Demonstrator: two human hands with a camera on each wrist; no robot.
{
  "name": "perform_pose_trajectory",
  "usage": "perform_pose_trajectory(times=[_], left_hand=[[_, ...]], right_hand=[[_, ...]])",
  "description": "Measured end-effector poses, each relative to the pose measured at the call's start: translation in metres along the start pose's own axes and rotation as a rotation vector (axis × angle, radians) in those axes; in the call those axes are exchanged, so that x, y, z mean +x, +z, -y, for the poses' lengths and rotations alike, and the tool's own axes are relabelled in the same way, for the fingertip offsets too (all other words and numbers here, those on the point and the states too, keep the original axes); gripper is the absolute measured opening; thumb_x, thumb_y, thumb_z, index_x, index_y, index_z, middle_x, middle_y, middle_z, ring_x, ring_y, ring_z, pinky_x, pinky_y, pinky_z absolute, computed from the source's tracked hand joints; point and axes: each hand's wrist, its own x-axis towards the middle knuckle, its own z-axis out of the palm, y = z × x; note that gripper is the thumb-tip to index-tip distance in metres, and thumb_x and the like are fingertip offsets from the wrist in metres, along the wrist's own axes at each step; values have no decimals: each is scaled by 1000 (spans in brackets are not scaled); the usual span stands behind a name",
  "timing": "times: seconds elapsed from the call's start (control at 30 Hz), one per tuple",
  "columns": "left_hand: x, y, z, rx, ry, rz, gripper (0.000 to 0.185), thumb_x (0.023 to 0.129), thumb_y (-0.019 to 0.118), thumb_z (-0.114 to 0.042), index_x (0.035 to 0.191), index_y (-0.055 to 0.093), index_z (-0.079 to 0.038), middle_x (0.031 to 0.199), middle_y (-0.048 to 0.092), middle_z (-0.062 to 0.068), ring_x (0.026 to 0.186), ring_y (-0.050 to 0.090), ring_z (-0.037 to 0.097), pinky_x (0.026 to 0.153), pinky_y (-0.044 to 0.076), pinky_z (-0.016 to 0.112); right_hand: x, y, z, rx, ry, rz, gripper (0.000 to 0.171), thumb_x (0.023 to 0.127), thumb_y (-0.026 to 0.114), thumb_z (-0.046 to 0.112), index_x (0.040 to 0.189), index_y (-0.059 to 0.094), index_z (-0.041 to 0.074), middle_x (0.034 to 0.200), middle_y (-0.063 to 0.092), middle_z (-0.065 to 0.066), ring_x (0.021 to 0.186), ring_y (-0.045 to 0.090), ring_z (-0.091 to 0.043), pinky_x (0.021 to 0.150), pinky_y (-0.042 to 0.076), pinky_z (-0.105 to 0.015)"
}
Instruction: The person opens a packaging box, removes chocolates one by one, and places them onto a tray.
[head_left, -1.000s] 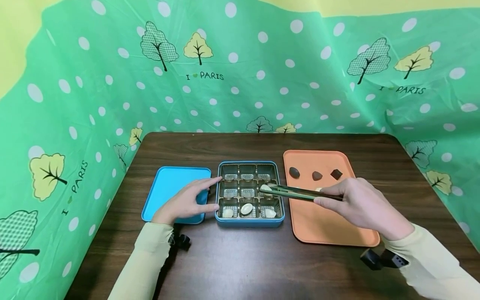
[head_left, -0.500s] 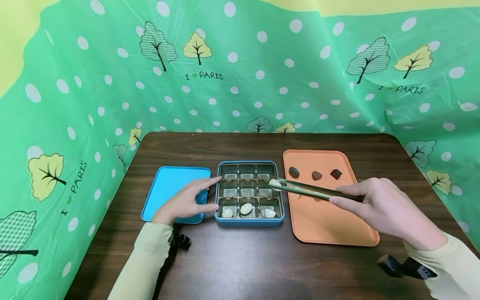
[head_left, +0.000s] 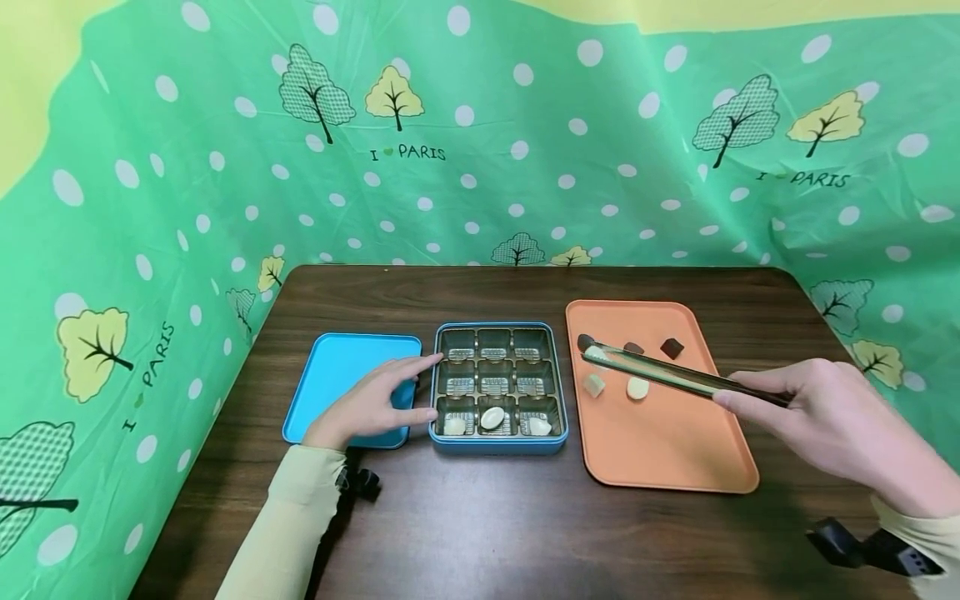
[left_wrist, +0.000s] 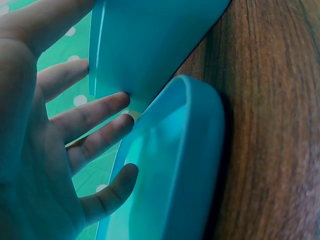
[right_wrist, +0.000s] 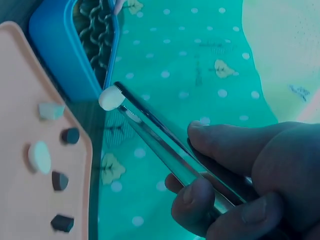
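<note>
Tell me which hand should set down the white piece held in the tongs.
Right. The right hand grips the tongs with the white piece over the orange tray; the left hand rests by the blue box.

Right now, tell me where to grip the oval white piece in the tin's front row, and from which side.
Pinch the oval piece across its narrow width, from above: it sits in the middle front cell of the tin, whose walls likely block a sideways approach. The tongs in the right hand now hold a white piece.
</note>
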Motion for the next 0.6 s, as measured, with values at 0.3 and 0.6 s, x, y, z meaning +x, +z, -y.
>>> perform_pose_trajectory(times=[0.3, 0.6], left_hand=[[0, 0, 1, -1, 14, -2, 84, 92, 78, -53, 164, 38, -35, 168, 39, 7, 155, 33, 37, 119, 32, 67], [0, 1, 3, 12, 16, -3, 85, 92, 78, -53, 164, 39, -33, 167, 40, 7, 155, 33, 37, 119, 32, 67]], right_hand=[[-10, -6, -33, -39, 58, 15, 39, 92, 83, 32, 113, 81, -2, 63, 69, 10, 59, 42, 1, 48, 30, -26], [-18, -9, -55, -101, 132, 26, 41, 94, 81, 36, 112, 81, -1, 51, 49, 10, 51, 33, -5, 47, 26, -29]])
